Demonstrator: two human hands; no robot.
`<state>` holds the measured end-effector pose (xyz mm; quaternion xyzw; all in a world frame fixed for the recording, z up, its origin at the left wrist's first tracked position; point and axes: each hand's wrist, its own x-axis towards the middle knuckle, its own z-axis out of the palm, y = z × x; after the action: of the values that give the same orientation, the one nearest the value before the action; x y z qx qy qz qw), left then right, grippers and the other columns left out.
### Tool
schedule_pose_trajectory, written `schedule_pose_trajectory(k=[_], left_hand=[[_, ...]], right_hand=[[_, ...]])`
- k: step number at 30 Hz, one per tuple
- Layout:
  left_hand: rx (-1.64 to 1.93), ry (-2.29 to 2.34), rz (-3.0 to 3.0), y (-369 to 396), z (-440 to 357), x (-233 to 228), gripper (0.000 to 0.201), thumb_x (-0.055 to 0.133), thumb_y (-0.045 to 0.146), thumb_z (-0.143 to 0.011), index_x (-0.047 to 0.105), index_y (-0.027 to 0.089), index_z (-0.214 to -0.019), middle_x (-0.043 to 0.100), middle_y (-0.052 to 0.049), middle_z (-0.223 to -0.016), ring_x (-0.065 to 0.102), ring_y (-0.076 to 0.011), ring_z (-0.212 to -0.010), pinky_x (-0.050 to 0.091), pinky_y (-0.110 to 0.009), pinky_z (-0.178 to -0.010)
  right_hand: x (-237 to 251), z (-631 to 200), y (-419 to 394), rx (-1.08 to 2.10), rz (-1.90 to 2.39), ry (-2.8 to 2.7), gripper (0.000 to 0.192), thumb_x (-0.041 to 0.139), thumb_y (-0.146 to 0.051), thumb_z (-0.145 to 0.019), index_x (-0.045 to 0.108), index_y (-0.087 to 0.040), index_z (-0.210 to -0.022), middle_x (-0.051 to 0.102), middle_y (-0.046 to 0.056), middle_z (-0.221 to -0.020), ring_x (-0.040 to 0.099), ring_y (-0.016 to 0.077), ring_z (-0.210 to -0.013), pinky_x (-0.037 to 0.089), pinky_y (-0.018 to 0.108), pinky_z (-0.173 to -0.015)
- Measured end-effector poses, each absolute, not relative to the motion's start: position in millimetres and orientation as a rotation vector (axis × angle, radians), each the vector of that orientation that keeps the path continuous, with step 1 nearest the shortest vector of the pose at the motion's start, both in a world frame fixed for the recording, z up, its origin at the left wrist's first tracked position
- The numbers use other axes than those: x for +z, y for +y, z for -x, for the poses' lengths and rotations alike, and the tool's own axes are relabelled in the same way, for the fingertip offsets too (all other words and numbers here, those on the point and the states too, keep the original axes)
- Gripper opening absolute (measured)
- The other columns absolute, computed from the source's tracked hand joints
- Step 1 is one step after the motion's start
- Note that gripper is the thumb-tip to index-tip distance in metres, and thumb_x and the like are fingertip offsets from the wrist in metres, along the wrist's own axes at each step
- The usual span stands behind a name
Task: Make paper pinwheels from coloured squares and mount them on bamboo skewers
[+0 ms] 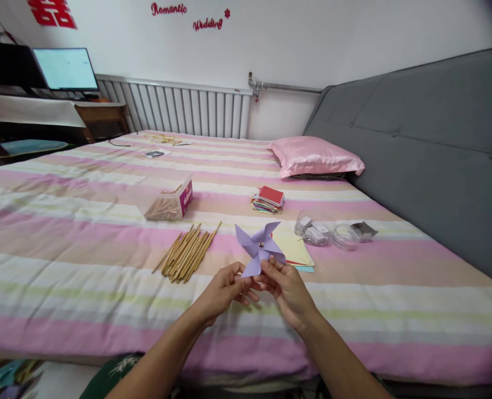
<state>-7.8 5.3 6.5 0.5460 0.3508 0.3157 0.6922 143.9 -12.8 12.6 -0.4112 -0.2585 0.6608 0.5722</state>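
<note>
Right hand (287, 289) pinches pinwheel (252, 249); left hand (225, 291) half-curled below it, hold unclear. Assembly step imo, next probably needs light touch.

On the far wall (312, 33) we see red lettering (208, 24) reading "Romantic Wedding", with a red character sign (52, 14) farther left. Below runs a pale radiator (179, 108), with a metal pipe (290, 87) beside it. We find a pink pillow (316, 157) near the grey headboard (424, 127); at left, a lit monitor (66, 69) and a dark monitor (9, 65) stand on a desk (102, 113).
</note>
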Motion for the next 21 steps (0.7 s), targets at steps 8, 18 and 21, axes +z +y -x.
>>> schedule_pose_trajectory(k=[8, 18, 21], left_hand=[[0.8, 0.791, -1.105, 6.7, 3.9, 7.9, 0.03, 0.069, 0.039, -0.072, 0.062, 0.012, -0.081, 0.064, -0.005, -0.076, 0.06, -0.013, -0.066, 0.047, -0.024, -0.06], [0.829, 0.957, -1.136, 10.3, 7.9, 8.7, 0.038, 0.074, 0.044, -0.062, 0.063, 0.011, -0.078, 0.063, -0.003, -0.067, 0.058, -0.0125, -0.058, 0.045, -0.025, -0.057], [0.803, 0.946, -1.162, 9.2, 6.1, 7.4, 0.037, 0.073, 0.044, -0.064, 0.062, 0.011, -0.077, 0.062, -0.003, -0.065, 0.058, -0.0128, -0.058, 0.045, -0.025, -0.057]], right_hand=[[10.6, -145.5, -14.4, 1.496, 1.138, -0.809, 0.036, 0.078, -0.044, -0.059, 0.058, -0.015, -0.064, 0.055, -0.004, -0.052, 0.044, 0.0042, -0.041, 0.023, 0.015, -0.037], [20.1, -167.7, -5.3, 1.103, 0.975, -0.827, 0.037, 0.075, -0.037, -0.066, 0.064, -0.02, -0.096, 0.065, 0.003, -0.087, 0.058, 0.0155, -0.084, 0.045, 0.027, -0.074], [16.1, -165.7, -3.8, 1.056, 1.002, -0.8, 0.027, 0.076, -0.034, -0.065, 0.065, -0.018, -0.084, 0.066, 0.002, -0.081, 0.059, 0.0147, -0.079, 0.045, 0.027, -0.075]])
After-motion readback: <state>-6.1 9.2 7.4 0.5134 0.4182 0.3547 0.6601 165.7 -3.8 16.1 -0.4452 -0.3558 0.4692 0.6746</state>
